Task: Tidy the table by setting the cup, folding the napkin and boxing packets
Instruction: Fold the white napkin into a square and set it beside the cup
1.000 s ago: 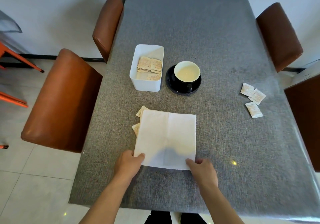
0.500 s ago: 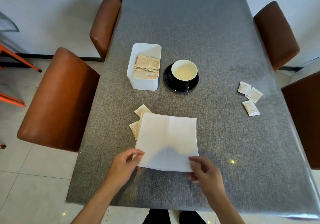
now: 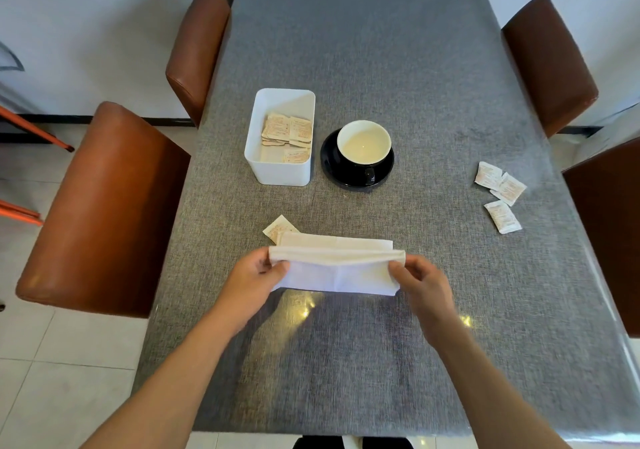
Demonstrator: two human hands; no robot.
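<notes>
**Folding the napkin, near edge raised**

Folding is the step I judge to be in hand. From the head camera I see my left hand (image 3: 258, 275) and my right hand (image 3: 420, 280) each pinching a near corner of the white paper napkin (image 3: 334, 266), thumb over and fingers (image 3: 398, 268) under, both clenched on the paper. The near edge is raised off the grey woven tablecloth (image 3: 363, 362) and carried toward the far edge, which lies flat on the cloth; the raised part sags a little between my hands.

Next, I think, I need to bring the held edge down level onto the far edge, match the corners, then press the crease. A skewed landing would spoil the fold.

One tan sugar packet (image 3: 280, 228) pokes out from beneath the napkin's far left corner. Three white packets (image 3: 498, 196) lie well apart to the right, unboxed. The white rectangular plastic box (image 3: 280, 171) already holds several packets. The cream-lined black cup (image 3: 363, 147) sits on its black saucer (image 3: 329, 168) just beside the box.
</notes>
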